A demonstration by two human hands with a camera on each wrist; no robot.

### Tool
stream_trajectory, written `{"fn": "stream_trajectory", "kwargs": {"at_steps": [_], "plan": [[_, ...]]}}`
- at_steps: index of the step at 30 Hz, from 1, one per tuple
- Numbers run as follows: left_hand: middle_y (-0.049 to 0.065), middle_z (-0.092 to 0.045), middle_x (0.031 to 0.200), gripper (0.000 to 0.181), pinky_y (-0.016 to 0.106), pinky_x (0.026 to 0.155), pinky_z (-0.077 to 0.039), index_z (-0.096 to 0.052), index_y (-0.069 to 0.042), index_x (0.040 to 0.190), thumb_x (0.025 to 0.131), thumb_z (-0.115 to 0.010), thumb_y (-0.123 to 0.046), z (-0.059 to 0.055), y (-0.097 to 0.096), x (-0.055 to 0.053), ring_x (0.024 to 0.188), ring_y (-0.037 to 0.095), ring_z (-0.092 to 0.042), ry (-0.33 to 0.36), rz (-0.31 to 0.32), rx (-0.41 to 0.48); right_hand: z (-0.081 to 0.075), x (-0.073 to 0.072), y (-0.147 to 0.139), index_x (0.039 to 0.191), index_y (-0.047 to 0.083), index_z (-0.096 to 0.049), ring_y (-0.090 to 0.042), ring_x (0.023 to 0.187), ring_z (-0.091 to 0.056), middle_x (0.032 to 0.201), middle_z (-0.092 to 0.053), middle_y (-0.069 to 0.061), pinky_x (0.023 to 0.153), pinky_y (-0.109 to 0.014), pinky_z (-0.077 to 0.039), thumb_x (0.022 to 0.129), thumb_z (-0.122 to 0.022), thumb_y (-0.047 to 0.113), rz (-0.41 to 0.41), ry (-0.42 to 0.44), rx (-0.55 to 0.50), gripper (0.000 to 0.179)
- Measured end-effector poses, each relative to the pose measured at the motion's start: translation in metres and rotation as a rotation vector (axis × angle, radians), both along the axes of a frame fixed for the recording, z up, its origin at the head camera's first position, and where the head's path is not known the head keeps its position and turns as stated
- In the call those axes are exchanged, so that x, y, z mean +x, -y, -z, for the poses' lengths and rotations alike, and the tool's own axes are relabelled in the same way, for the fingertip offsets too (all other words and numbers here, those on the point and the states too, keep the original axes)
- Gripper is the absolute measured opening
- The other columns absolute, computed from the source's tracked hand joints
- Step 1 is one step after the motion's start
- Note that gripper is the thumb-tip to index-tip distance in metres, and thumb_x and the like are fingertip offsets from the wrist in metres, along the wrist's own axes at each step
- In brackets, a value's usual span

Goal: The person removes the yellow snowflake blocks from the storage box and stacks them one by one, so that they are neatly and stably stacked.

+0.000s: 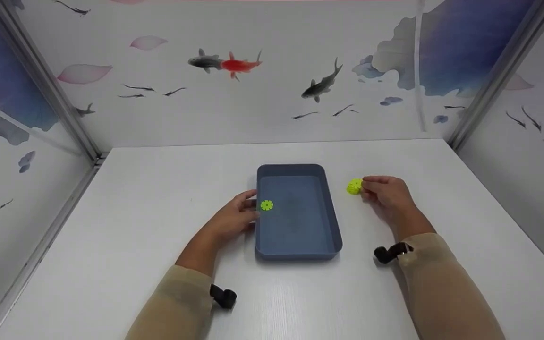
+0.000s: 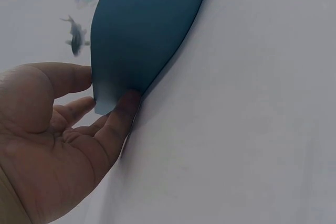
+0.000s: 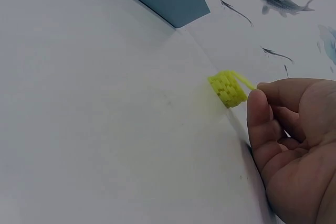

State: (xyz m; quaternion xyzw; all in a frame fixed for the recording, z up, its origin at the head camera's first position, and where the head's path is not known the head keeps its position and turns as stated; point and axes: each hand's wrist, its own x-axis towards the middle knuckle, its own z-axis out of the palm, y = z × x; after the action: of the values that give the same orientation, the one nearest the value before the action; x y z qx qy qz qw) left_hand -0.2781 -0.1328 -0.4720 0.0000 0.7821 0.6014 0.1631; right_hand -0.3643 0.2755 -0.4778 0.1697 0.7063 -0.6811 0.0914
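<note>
A blue-grey rectangular tray (image 1: 300, 226) stands on the white table. My left hand (image 1: 234, 217) rests its fingertips against the outside of the tray's left wall, with no fingers over the rim. One yellow-green notched plastic disc (image 1: 267, 205) shows inside the tray, at its left wall. To the right of the tray, a short stack of such discs (image 3: 226, 90) sits on the table. My right hand (image 1: 387, 193) pinches a disc (image 3: 243, 81) between thumb and forefinger; this disc is tilted, one edge at the top of the stack.
White panels painted with fish and leaves enclose the table (image 1: 135, 203) at the back and both sides. Metal posts (image 1: 503, 71) stand at the corners. Each sleeve carries a black strap-on wrist device (image 1: 225, 297).
</note>
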Motion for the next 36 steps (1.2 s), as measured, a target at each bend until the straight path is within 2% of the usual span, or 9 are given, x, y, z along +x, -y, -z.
{"fn": "stream_trajectory", "kwargs": {"at_steps": [7, 14, 19, 24, 26, 32, 36], "plan": [[0.011, -0.044, 0.168, 0.069, 0.052, 0.123, -0.047, -0.036, -0.024, 0.168, 0.105, -0.062, -0.016, 0.0, 0.0, 0.0, 0.15, 0.029, -0.053, -0.001, -0.003, 0.01, 0.002, -0.002, 0.0, 0.143, 0.009, -0.065, -0.013, 0.103, -0.07, 0.135, -0.063, -0.008, 0.097, -0.023, -0.062, 0.103, -0.073, 0.021, -0.015, -0.005, 0.044, 0.042], [0.011, -0.041, 0.17, 0.07, 0.052, 0.123, -0.048, -0.034, -0.024, 0.168, 0.105, -0.061, -0.013, 0.0, -0.001, 0.0, 0.152, 0.03, -0.052, 0.023, -0.009, 0.058, 0.0, -0.001, 0.0, 0.145, 0.009, -0.062, -0.014, 0.099, -0.068, 0.133, -0.063, -0.01, 0.093, -0.022, -0.062, 0.104, -0.071, 0.022, -0.002, 0.001, -0.015, 0.043], [0.01, -0.042, 0.17, 0.069, 0.052, 0.122, -0.048, -0.035, -0.026, 0.168, 0.105, -0.061, -0.013, -0.001, -0.002, 0.0, 0.15, 0.03, -0.053, 0.029, -0.016, 0.047, -0.001, 0.0, 0.0, 0.147, 0.01, -0.062, -0.016, 0.099, -0.064, 0.134, -0.061, -0.009, 0.091, -0.021, -0.061, 0.106, -0.068, 0.024, 0.021, -0.017, -0.09, 0.044], [0.009, -0.043, 0.169, 0.069, 0.051, 0.122, -0.048, -0.036, -0.027, 0.167, 0.105, -0.062, -0.014, 0.001, -0.002, -0.001, 0.149, 0.028, -0.054, 0.035, -0.019, 0.038, -0.008, -0.001, 0.005, 0.147, 0.01, -0.063, -0.015, 0.103, -0.064, 0.135, -0.063, -0.006, 0.093, -0.018, -0.06, 0.107, -0.067, 0.029, -0.017, -0.078, 0.003, 0.045], [0.009, -0.043, 0.169, 0.068, 0.051, 0.123, -0.048, -0.036, -0.027, 0.167, 0.105, -0.061, -0.014, 0.001, -0.001, -0.002, 0.15, 0.028, -0.053, 0.031, -0.018, 0.036, -0.013, 0.0, 0.01, 0.143, 0.009, -0.065, -0.013, 0.1, -0.066, 0.133, -0.065, -0.007, 0.09, -0.017, -0.061, 0.106, -0.069, 0.029, -0.053, -0.12, 0.03, 0.043], [0.01, -0.043, 0.169, 0.068, 0.052, 0.124, -0.047, -0.036, -0.026, 0.167, 0.105, -0.061, -0.014, 0.002, 0.0, -0.002, 0.151, 0.029, -0.052, 0.025, -0.012, 0.042, -0.024, 0.007, 0.034, 0.117, 0.013, -0.078, -0.012, 0.086, -0.069, 0.106, -0.073, -0.001, 0.081, -0.02, -0.063, 0.101, -0.076, 0.02, -0.123, -0.224, -0.11, 0.018], [0.01, -0.042, 0.17, 0.069, 0.052, 0.124, -0.046, -0.036, -0.025, 0.168, 0.105, -0.062, -0.014, 0.002, 0.001, -0.002, 0.151, 0.029, -0.052, 0.018, -0.003, 0.04, -0.029, 0.011, 0.046, 0.11, 0.016, -0.081, -0.011, 0.081, -0.069, 0.095, -0.074, 0.002, 0.078, -0.021, -0.064, 0.1, -0.077, 0.018, -0.157, -0.25, -0.134, 0.011]]}}
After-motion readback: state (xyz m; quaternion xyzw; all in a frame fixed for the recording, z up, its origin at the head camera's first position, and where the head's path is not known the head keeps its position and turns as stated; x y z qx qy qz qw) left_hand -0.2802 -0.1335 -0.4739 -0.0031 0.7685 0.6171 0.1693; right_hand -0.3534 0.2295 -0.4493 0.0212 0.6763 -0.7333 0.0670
